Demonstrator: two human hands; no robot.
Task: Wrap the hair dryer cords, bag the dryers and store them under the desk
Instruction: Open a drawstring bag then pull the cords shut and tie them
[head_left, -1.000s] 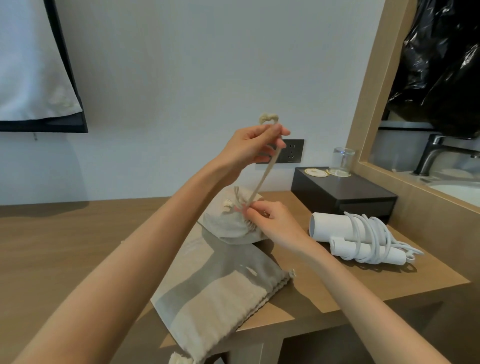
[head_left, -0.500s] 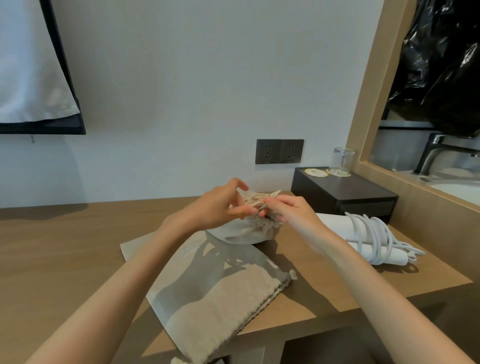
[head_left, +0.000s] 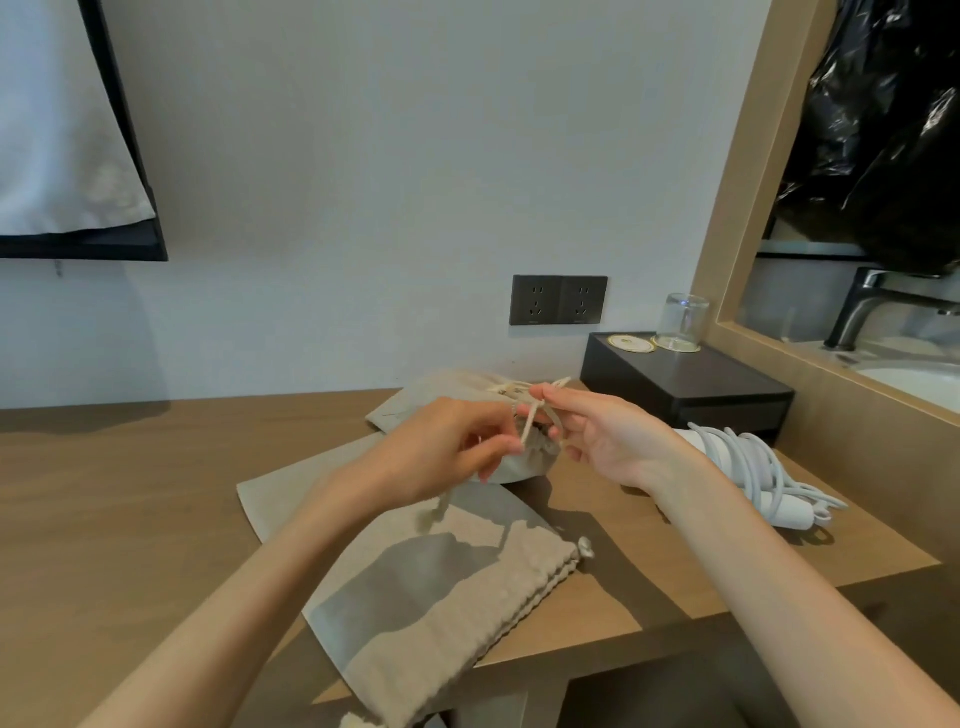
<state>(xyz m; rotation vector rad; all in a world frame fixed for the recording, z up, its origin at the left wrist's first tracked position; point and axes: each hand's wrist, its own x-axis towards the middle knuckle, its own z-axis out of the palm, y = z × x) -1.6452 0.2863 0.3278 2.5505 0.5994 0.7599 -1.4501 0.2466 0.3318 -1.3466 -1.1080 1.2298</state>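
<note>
A filled beige drawstring bag lies on the wooden desk behind my hands, its gathered mouth toward me. My left hand pinches the bag's drawstring between thumb and fingertips. My right hand holds the same cord, which is looped over its fingers. A second, flat beige bag lies in front, reaching the desk's front edge. A white hair dryer with its white cord wrapped round it lies to the right of my right hand.
A black box stands at the back right with a glass and coasters on top. Two wall sockets sit above the desk. A wooden frame borders the right side, with a tap and basin beyond.
My left hand came down from shoulder height, where it pulled the drawstring taut upward. Both hands now work the cord close together just above the filled bag's mouth.
</note>
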